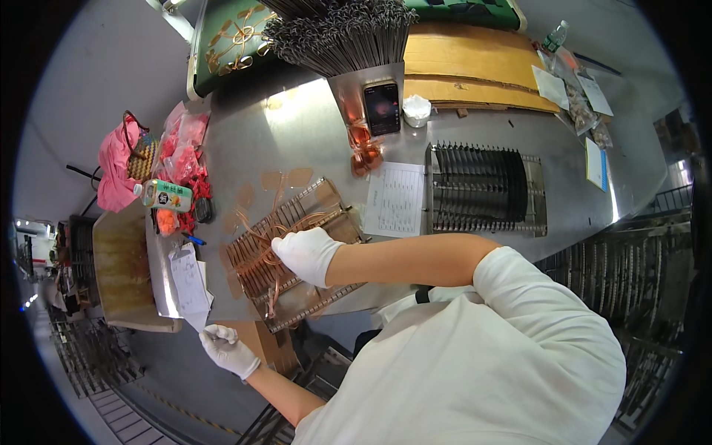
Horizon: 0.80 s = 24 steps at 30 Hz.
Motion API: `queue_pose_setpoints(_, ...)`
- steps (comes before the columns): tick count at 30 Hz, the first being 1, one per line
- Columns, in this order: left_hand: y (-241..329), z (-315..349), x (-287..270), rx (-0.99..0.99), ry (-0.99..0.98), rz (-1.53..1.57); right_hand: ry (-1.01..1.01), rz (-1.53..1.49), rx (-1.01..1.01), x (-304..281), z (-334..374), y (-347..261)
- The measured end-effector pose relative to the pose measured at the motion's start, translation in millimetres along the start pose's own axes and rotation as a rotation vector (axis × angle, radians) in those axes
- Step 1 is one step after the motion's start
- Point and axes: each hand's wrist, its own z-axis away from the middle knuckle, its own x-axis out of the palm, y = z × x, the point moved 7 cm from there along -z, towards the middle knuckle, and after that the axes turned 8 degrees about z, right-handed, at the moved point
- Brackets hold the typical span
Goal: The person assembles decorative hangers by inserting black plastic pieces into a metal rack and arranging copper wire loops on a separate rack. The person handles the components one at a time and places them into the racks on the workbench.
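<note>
My right hand [305, 256], in a white glove, is closed over a metal rack [325, 305] lying askew at the table's front edge. From its fingers copper-brown strips [259, 236] fan out, some ending in flat, translucent, lens-like pieces [300, 177]. The rack carries a row of similar brown pieces, partly hidden by the hand. My left hand [228, 350], also gloved, is off the table's front edge, beside the corner of a white paper sheet [190, 285]. Its fingers are curled together; whatever they may hold is too small to make out.
A second rack [482, 191] filled with dark curved pieces stands right of a printed sheet [394, 199]. Behind are a phone [382, 108], a white cup [417, 110] and bundled dark wires [341, 37]. A bottle [169, 196] and pink bags [182, 144] sit left.
</note>
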Motion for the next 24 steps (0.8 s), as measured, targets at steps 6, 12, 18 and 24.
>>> queue_pose_setpoints(6, -65, -26, -97, 0.003, 0.283, -0.360, 0.354, -0.253, -0.169, -55, -1, -4)
queue_pose_setpoints(12, -109, -30, -91, 0.128, 0.066, -1.079, 0.460, -0.167, -0.046, -146, -74, 18)
queue_pose_setpoints(18, -127, -50, -70, 0.440, 0.004, -1.477, 0.579, 0.139, 0.116, -158, -202, 90)
queue_pose_setpoints(24, -132, -48, -79, 0.391, 0.034, -1.523, 0.635, 0.235, 0.296, -183, -300, 178)
